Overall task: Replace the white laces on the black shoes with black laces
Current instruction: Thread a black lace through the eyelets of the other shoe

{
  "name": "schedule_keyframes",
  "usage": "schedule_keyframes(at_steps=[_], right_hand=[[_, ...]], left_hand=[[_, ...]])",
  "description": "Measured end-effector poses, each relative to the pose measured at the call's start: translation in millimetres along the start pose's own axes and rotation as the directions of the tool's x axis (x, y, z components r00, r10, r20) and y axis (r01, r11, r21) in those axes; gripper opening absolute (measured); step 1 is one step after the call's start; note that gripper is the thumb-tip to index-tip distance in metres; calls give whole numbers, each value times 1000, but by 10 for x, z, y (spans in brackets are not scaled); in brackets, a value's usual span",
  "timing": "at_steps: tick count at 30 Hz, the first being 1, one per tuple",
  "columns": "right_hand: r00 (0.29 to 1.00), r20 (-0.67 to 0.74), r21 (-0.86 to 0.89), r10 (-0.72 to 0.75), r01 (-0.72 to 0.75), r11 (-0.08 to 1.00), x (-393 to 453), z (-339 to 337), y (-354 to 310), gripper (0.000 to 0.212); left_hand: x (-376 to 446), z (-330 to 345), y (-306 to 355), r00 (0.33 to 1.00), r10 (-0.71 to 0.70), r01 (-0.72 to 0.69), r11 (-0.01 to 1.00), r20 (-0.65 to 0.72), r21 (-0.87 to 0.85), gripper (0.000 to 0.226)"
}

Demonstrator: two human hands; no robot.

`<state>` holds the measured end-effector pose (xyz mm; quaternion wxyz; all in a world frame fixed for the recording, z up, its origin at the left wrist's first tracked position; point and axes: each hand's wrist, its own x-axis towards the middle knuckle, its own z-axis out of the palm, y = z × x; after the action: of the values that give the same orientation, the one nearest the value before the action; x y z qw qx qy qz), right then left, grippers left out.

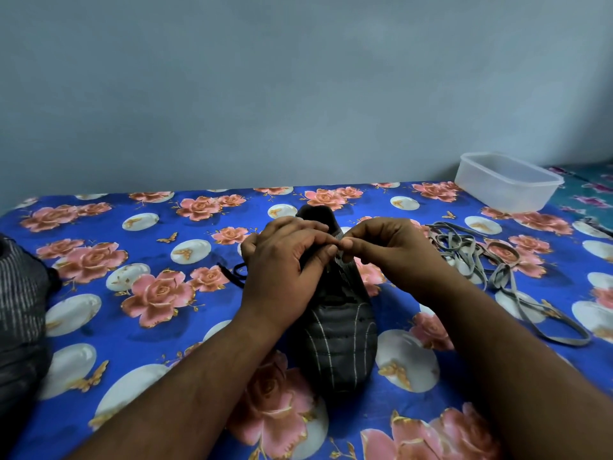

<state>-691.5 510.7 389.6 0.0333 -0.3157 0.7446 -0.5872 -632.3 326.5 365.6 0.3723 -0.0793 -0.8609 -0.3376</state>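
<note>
- So there's a black leather shoe with pale stitched stripes (335, 340) sitting in the middle of the blue flowery cloth-covered table (139, 293), toe pointing at the person and heel end away. Its long axis runs pretty much straight out from the camera.
- Both hands meet over the upper eyelets, right at the tongue. The left hand (285, 270) has its fingers curled, thumb and forefinger pressed together around something at the eyelet row. Looks like the thin black lace (236, 273), but the pinch point itself is hidden, so can't swear to it.
- The right hand (391, 257) is also pinching, fingertip to thumb, right against the left hand's fingertips. What's in there is too small to tell.
- A loose bit of that black lace trails out to the left of the shoe, just beside the left wrist, so the left hand is nearer the free end.
- My guess: mid-threading near the top holes, and the next pull would go across the shoe, sideways to its long axis.
- The old white flat laces (497, 270) are in a tangled pile on the cloth to the right, well apart from the shoe.
- A clear plastic tub (507, 182) sits at the far right corner, and a dark striped second shoe (20, 310) is at the left edge.
- Plain grey-blue wall (298, 88) behind.
</note>
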Motion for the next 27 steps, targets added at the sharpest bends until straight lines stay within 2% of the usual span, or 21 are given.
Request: schedule_keyframes(at_steps=[4,6,8,12,18,22,27], right_hand=[[997,-46,-176,-62,53,983,40,47,137,16],[993,-27,-349,-117,100,932,53,64,198,24],[993,-1,-413,-117,106,905,61,66,220,27],[993,-26,-403,-113,93,911,71,37,193,21],[999,-46,-201,1,-10,980,65,-10,138,21],[998,-46,-83,34,-38,996,45,8,97,22],[998,-47,-83,38,-42,996,65,34,139,23]], left_hand=[[-17,17,-5,999,-2,0,998,35,56,14],[-19,23,6,999,-18,13,995,50,98,15],[-14,20,10,998,-32,24,988,52,149,14],[-4,13,33,998,-39,24,967,54,255,10],[10,4,39,994,-98,80,956,51,283,4],[11,27,58,985,-132,92,944,109,315,8],[16,41,71,959,-201,130,939,200,319,14]])
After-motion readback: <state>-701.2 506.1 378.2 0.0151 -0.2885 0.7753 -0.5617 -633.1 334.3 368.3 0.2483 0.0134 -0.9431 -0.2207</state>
